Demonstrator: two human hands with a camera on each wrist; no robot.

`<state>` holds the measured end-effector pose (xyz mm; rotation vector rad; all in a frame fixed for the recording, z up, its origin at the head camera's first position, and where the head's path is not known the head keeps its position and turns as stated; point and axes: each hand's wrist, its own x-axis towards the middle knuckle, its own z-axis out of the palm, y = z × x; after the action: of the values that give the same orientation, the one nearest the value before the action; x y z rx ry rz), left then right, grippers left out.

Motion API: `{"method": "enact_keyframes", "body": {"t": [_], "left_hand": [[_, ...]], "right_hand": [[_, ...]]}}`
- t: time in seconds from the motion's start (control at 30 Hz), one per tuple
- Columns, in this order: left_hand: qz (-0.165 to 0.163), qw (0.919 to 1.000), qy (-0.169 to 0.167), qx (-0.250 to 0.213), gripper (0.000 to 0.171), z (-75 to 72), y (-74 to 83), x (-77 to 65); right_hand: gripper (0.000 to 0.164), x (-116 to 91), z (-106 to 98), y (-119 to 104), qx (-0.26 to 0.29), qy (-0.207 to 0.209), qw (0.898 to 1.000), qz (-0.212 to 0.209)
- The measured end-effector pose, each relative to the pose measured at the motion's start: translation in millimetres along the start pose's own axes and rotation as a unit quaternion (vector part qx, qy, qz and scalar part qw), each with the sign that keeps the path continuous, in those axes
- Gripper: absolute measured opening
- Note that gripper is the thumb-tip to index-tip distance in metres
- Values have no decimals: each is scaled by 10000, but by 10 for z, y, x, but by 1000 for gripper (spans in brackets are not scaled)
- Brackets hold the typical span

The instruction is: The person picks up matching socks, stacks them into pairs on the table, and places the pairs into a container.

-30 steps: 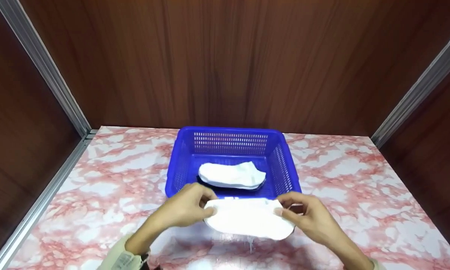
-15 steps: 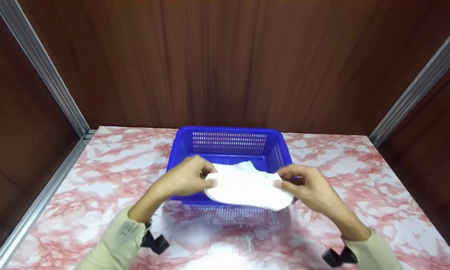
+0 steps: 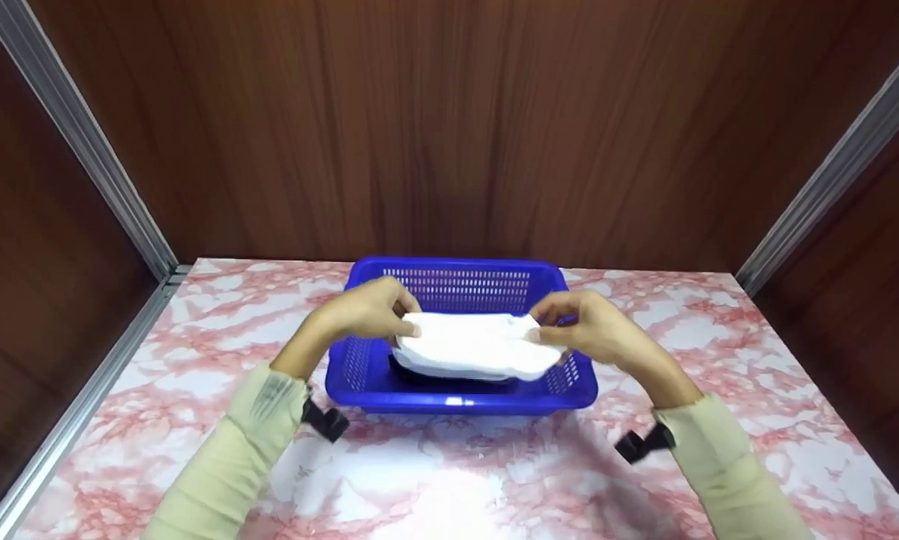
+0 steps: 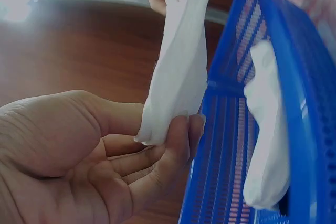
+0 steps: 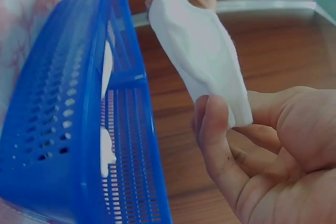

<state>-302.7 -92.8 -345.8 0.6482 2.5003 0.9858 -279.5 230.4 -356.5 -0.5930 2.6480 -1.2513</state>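
Observation:
Between my two hands a white sock (image 3: 479, 341) is stretched sideways over the blue basket (image 3: 457, 401). My left hand (image 3: 371, 309) pinches one end between thumb and fingers, as the left wrist view also shows. The opposite end is pinched by my right hand (image 3: 588, 326). In the left wrist view another white sock (image 4: 268, 129) lies inside the basket, below the held one. Something black (image 3: 449, 384) shows underneath, on the basket floor. From the head, the held sock overlaps most of the one in the basket.
The basket has slotted walls and stands on a table (image 3: 239, 360) with a red-and-white marbled top. Brown wood panels (image 3: 449, 135) rise behind and at both sides, joined by metal strips (image 3: 97, 142) at the corners.
Both hands have moved forward, carrying the stretched white sock from the basket's near side to over its inside. The basket has stayed about where it was.

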Motion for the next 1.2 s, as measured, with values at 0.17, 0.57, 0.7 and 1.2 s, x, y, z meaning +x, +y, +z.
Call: {"method": "enact_keyframes", "body": {"t": [0.17, 0.57, 0.7, 1.2], "left_hand": [[-251, 9994, -233, 27, 17, -125, -94, 186], [-813, 9950, -585, -41, 17, -164, -347, 495], [-1084, 9911, -773, -6, 19, -130, -355, 566], [-1980, 9758, -921, 79, 19, 12, -430, 740]], "right_hand": [[22, 270, -21, 58, 171, -218, 9991, 308], [28, 674, 58, 248, 600, -1067, 9902, 676], [30, 752, 71, 346, 635, -1343, 9852, 853], [29, 925, 173, 436, 98, -1985, 9674, 1568]]}}
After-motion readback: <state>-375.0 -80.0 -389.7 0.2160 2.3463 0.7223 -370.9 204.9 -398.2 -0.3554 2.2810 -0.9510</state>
